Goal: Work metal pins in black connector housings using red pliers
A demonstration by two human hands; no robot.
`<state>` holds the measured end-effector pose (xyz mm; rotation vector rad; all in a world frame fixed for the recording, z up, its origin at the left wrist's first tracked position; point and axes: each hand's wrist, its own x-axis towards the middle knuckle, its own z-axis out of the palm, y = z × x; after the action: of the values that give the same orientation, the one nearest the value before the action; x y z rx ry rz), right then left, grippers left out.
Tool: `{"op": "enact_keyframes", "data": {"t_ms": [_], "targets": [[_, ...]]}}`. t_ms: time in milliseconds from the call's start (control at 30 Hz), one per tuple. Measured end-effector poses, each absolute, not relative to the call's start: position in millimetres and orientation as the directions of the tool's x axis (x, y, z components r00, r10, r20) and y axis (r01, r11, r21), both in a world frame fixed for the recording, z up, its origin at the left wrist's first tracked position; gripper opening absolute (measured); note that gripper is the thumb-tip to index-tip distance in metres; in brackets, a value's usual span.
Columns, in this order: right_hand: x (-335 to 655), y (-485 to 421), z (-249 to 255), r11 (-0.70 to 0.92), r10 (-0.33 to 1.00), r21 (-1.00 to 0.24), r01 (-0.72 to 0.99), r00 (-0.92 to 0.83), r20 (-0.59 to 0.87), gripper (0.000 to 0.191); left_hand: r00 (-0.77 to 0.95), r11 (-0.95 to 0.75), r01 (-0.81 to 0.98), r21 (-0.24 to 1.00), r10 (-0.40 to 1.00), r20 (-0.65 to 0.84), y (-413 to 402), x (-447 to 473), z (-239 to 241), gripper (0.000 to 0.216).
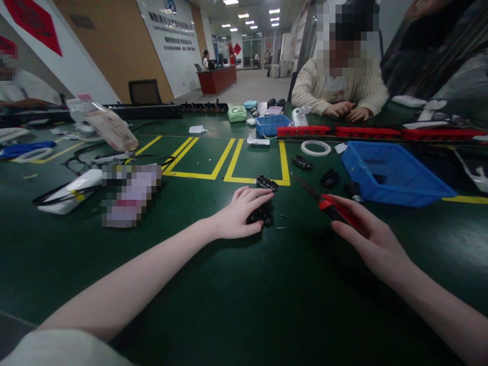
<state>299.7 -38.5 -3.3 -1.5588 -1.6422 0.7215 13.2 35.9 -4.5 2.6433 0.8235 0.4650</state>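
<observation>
Pliers (328, 204), one pair, sit in right hand (375, 239) near two pins (281, 227).

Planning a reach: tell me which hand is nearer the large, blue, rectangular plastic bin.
Right. The right hand is close by, on the near side of the bin; the left hand is farther off to its left.

- The left hand (242, 212) lies over a black part (263, 217) on the green table (244, 300).
- The right hand (375, 241) holds a red-and-black pointed tool (335, 208).
- Between the hands lie two thin metallic pieces (281, 227).
- Beyond the right hand stands a blue tray (404, 193).
</observation>
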Motion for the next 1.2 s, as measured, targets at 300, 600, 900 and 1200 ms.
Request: {"op": "enact_keyframes", "data": {"t_ms": [300,600,900,1200], "targets": [[288,-39,1,-0.228,0.968,-0.962,-0.149,0.068,-0.240,0.052,0.678,-0.697,0.617,0.366,0.707,0.202,33,15,-8,0.092],[295,-45,-1,0.153,0.974,-0.939,0.309,-0.207,0.091,0.049,0.704,-0.711,0.593,0.378,0.686,0.186,34,16,-4,0.072],[287,-47,-8,0.675,0.698,-0.068,0.735,-0.605,0.384,0.043,0.723,-0.750,0.597,0.286,0.657,0.215,34,19,-5,0.062],[287,-43,-11,0.621,0.722,-0.044,0.782,-0.549,0.421,0.033,0.725,-0.746,0.566,0.350,0.653,0.220,33,18,-3,0.058]]}}
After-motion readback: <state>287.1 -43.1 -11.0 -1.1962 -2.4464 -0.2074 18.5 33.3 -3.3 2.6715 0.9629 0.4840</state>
